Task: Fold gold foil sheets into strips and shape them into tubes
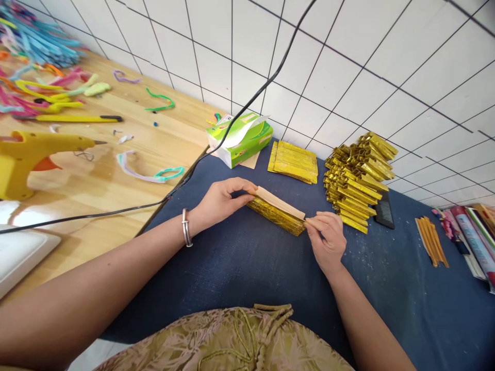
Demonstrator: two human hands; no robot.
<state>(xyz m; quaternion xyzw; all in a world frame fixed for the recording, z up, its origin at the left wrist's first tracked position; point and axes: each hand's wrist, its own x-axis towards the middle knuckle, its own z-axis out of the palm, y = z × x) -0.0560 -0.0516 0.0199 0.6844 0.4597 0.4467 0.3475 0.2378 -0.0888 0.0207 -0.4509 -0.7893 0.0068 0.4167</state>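
Folded sheet (pixel 276 214) looked like crinkled, glossy gold foil outside, matt tan paper inside. Bracelet (pixel 186 228) was smooth, shiny metal. Tabletop (pixel 154 147) showed wood grain; glue gun (pixel 46 148), smooth plastic.

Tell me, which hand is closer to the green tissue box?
The left hand: it is just on the near side of the green tissue box, not touching it. The right hand is farther off, to the right and closer to the person's body.

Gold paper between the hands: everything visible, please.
The gold paper is a long narrow piece, shiny crinkled gold on the near side, matte tan along the far side, apparently folded lengthwise. It slants down rightward in view over the dark blue surface. The left hand pinches its left end, the right hand its right end.
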